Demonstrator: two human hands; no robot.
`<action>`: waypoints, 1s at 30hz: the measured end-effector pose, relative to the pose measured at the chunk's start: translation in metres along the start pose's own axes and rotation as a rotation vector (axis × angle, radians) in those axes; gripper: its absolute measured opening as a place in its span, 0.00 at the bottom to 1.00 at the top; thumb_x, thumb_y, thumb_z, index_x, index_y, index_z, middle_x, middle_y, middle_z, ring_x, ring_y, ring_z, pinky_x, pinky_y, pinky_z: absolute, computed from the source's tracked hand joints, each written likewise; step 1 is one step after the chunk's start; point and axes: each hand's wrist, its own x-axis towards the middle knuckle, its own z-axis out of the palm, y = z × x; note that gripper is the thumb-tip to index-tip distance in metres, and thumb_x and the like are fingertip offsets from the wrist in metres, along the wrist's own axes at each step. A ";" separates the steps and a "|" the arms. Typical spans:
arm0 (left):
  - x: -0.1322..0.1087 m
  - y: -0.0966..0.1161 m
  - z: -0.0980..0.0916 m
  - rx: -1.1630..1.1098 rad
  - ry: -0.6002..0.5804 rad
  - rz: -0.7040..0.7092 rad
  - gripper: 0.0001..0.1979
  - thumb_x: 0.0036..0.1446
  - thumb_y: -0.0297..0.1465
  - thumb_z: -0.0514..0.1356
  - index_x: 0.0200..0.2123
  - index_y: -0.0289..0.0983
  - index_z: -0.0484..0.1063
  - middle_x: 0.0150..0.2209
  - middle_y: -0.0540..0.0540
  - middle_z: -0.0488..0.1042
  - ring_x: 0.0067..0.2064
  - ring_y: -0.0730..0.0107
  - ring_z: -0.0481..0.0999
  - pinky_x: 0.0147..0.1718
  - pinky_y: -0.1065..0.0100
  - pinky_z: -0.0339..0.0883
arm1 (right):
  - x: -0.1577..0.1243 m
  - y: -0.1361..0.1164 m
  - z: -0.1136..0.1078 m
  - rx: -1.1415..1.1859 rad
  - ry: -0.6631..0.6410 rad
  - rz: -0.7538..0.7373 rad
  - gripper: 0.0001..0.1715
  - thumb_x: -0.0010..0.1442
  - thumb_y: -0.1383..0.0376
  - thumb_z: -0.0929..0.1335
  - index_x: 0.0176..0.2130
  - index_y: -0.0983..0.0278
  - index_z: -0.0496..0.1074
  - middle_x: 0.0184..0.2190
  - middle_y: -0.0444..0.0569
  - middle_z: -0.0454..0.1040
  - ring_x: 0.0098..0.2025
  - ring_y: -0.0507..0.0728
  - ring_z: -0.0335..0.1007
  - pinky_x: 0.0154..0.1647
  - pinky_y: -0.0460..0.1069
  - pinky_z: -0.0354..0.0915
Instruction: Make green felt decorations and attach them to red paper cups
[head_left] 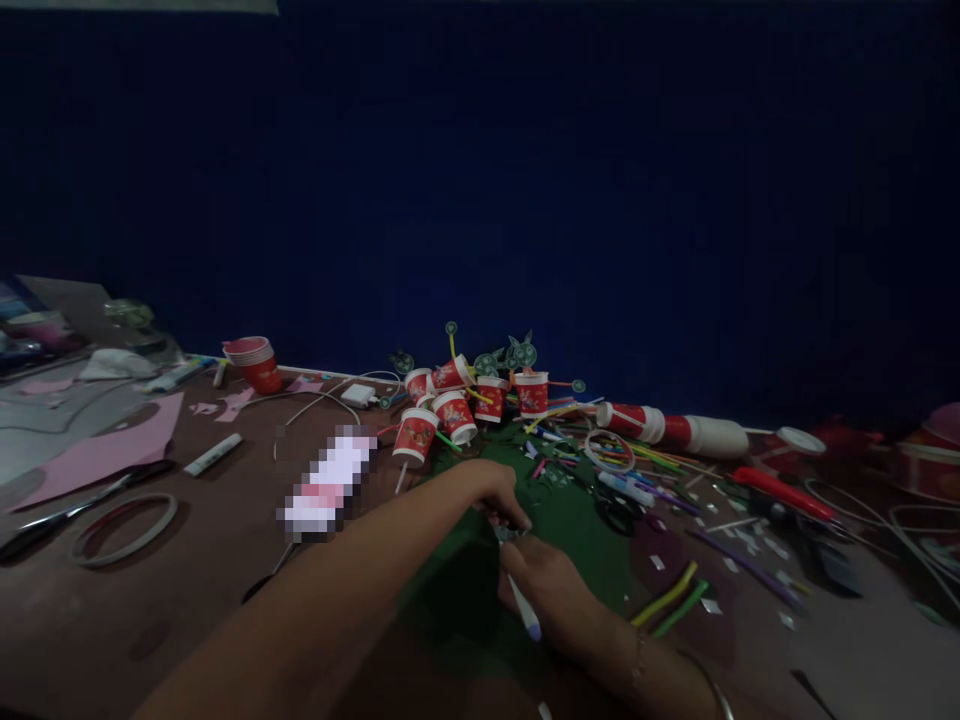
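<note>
Much of what I am working on is hidden: between my fingertips sits a small pale piece (pixel 511 533), partly covered and too blurred for me to say what it is. My left hand (pixel 501 492) has its fingers curled down at that piece, but whether they pinch it or only touch it I cannot tell. The phone (pixel 330 482) on the table (pixel 247 590) is pixelated over, the bottom edge cuts off both my forearms, and the stacked cups (pixel 253 365) at far left stand in dim light. The red paper cups (pixel 417 437) heaped beyond my hands carry printed pictures, too small for me to read any lettering, and the label on the white tube (pixel 214 454) is a blur as well. My left arm slants in from the lower left, wrist bent, hand pointing down. My right hand (pixel 551 580) comes from the lower right, angled up toward the left one, closed around a white stick (pixel 524 605) whose purple end pokes out below my palm, above the green mat (pixel 589 545). A bangle (pixel 709 682) circles my right forearm; yellow and green strips (pixel 679 600) lie just beside it.
</note>
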 end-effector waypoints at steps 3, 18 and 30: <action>0.001 -0.001 0.000 0.011 -0.002 0.002 0.16 0.38 0.39 0.68 0.11 0.35 0.68 0.13 0.52 0.67 0.18 0.75 0.65 0.20 0.73 0.60 | -0.005 0.006 0.001 0.066 0.060 0.004 0.05 0.52 0.73 0.62 0.31 0.64 0.62 0.26 0.47 0.68 0.26 0.53 0.63 0.26 0.46 0.55; 0.000 -0.001 0.001 0.082 0.016 -0.012 0.13 0.39 0.34 0.64 0.11 0.36 0.67 0.12 0.52 0.66 0.17 0.74 0.65 0.19 0.72 0.59 | -0.006 0.059 -0.010 0.797 0.101 0.301 0.03 0.52 0.69 0.64 0.26 0.65 0.63 0.21 0.39 0.62 0.23 0.48 0.56 0.23 0.42 0.52; 0.002 -0.006 -0.001 0.088 0.036 0.012 0.11 0.39 0.37 0.62 0.16 0.35 0.69 0.16 0.49 0.71 0.18 0.75 0.66 0.16 0.75 0.59 | 0.009 0.081 -0.018 0.960 0.060 0.288 0.02 0.48 0.70 0.65 0.25 0.65 0.64 0.19 0.38 0.62 0.21 0.47 0.54 0.21 0.41 0.52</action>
